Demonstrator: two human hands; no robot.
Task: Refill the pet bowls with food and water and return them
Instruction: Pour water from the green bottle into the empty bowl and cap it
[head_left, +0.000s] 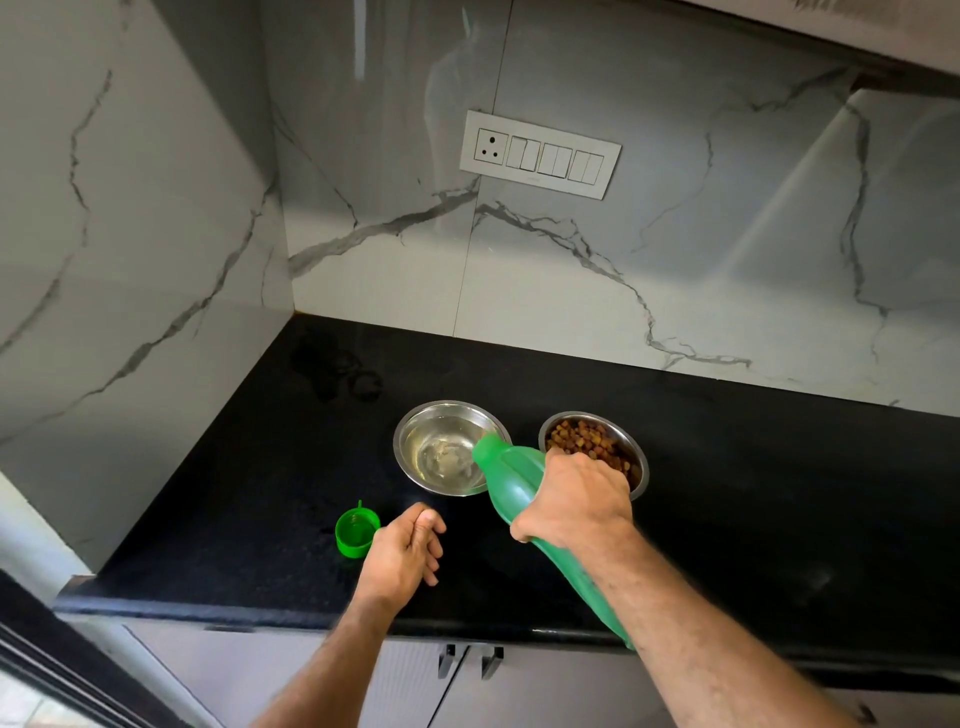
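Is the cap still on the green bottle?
No. The cap sits on the black counter beside the left hand, while the right hand tips the open green bottle over the bowl.

Head camera, steeply down, close over black counter (727, 467), corner perhaps distorted

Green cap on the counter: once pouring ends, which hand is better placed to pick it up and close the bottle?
Probably the left hand. It holds nothing and sits right beside the cap, while the right hand grips the tilted bottle over the water bowl.
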